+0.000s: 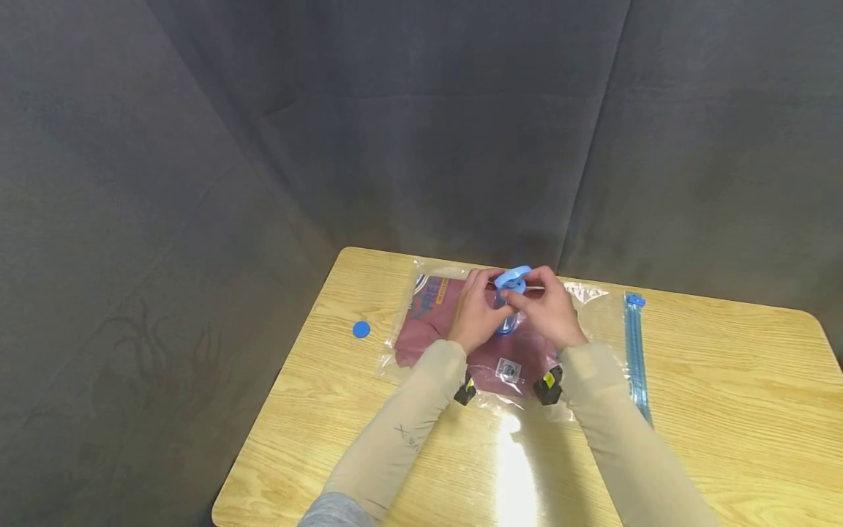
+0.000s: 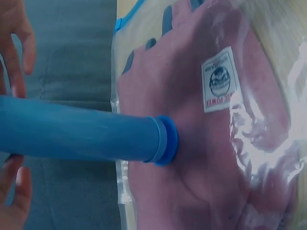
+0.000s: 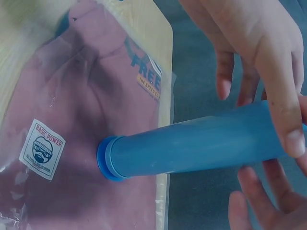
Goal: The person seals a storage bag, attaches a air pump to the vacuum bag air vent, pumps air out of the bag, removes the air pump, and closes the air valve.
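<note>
Pale beige fabric sleeves (image 1: pixel 402 428) nearest, crossing the near edge of the clear plastic zip bag (image 1: pixel 601 318). Blue cylindrical plastic hand pump (image 3: pixel 192 146) stands mid-bag, lower end against a round darker-blue plastic ring (image 2: pixel 170 140). Left hand (image 1: pixel 477 316) has thumb and fingers round the pump's upper part; right hand (image 1: pixel 555 313) pinches it near the top. Folded maroon fabric garment (image 1: pixel 421 331) inside bag, white printed square tag (image 3: pixel 42 149) on it. Blue plastic zip strip (image 1: pixel 635 344) along bag's right edge. Flat round blue plastic disc (image 1: pixel 361 329) left of bag, on light wood table (image 1: pixel 724 366). Dark grey cloth curtain (image 1: pixel 428 161) behind bag.
</note>
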